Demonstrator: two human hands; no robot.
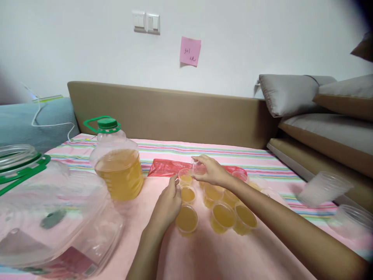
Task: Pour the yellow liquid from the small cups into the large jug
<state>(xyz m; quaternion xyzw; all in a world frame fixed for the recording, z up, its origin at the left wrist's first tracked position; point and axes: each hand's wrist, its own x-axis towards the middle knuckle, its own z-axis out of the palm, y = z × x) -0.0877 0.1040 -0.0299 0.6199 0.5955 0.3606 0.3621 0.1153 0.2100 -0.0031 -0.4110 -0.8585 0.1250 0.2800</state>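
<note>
My right hand [211, 171] is closed around a small clear plastic cup [198, 167], tilted leftward over another cup of yellow liquid [185, 178]. Curled at the left side of that lower cup is my left hand [169, 202], its fingertips against the cup's edge. Two filled cups stand in line nearer me, a middle cup [188, 194] and a front cup [187, 219]. Several more filled cups [223, 216] cluster on the right, partly behind my right forearm. Flat behind the cups lies a red plastic bag [163, 168].
A large clear jug [119, 171] with a green cap holds yellow liquid at left. Nearer stands a big open container [58, 217] with a green handle. Stacked clear cups [325, 189] lie at right, another stack [354, 219] below. Cushions [294, 95] pile up behind them.
</note>
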